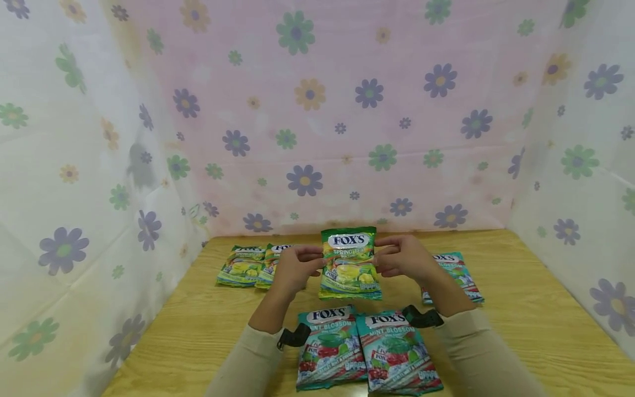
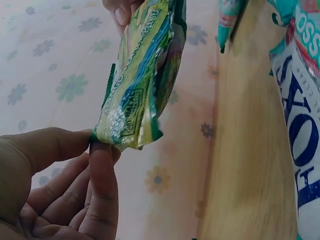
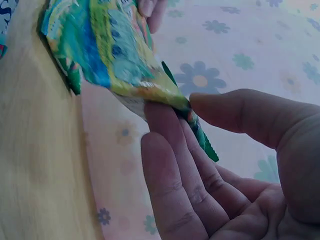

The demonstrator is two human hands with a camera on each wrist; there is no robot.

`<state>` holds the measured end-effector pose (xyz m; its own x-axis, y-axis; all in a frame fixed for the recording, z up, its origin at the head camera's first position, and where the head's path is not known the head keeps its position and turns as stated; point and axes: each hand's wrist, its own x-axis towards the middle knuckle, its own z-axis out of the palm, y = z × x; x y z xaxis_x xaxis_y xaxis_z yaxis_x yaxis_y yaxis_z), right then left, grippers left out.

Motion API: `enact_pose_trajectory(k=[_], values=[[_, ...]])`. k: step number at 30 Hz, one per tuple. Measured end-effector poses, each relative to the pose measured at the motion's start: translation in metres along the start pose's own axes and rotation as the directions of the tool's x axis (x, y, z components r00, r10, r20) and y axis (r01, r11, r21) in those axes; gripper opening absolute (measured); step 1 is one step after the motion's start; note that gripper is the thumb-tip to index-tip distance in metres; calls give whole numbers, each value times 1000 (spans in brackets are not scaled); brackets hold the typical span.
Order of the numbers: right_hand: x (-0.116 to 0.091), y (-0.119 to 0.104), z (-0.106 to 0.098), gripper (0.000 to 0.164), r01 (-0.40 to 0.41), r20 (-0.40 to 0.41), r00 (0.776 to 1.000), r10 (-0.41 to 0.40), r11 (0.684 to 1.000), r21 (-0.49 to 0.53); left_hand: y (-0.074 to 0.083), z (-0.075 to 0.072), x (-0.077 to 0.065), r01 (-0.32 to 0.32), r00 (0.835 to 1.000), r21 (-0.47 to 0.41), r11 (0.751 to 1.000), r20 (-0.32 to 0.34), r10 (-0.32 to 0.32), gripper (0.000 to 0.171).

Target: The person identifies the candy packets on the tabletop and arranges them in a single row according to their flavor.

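A green and yellow Fox's Spring Tea candy bag is held upright between both hands, its front facing the head camera. My left hand grips its left side; in the left wrist view, thumb and index finger pinch a corner of the pack. On the opposite side, my right hand holds the edge, thumb on one face and fingers behind it in the right wrist view. Below the held bag, two teal Mint Blossom candy bags lie side by side, nearer my body.
Two more Spring Tea bags lie at the left on the wooden table, one partly behind my left hand. Another Mint Blossom bag lies at the right, partly covered by my right forearm. Flowered cloth encloses the back and sides.
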<state>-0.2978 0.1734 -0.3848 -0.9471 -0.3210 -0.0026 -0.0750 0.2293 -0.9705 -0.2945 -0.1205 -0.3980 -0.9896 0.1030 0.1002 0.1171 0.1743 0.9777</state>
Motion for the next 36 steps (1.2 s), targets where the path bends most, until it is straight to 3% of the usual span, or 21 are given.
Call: enact_pose_trajectory(k=[13,21,28,36], values=[[13,11,24,51,58,-50,997,-54,995,83,-9,-7,10,71,995,-48,996,-73,-74,27],[14,22,35,49,76,-20,997,-74,994,78,-15,-8,13,85,991,-66,994,-98,-92,32],[21,33,50,52,64,-5,998,-64,993,96,-25,-10,17,135,982,-58,989,-121,-142,35],[25,42,59,61,69,98,992,-84,986,155,-38,-12,23,178,978,-27,984,-104,-180,41]])
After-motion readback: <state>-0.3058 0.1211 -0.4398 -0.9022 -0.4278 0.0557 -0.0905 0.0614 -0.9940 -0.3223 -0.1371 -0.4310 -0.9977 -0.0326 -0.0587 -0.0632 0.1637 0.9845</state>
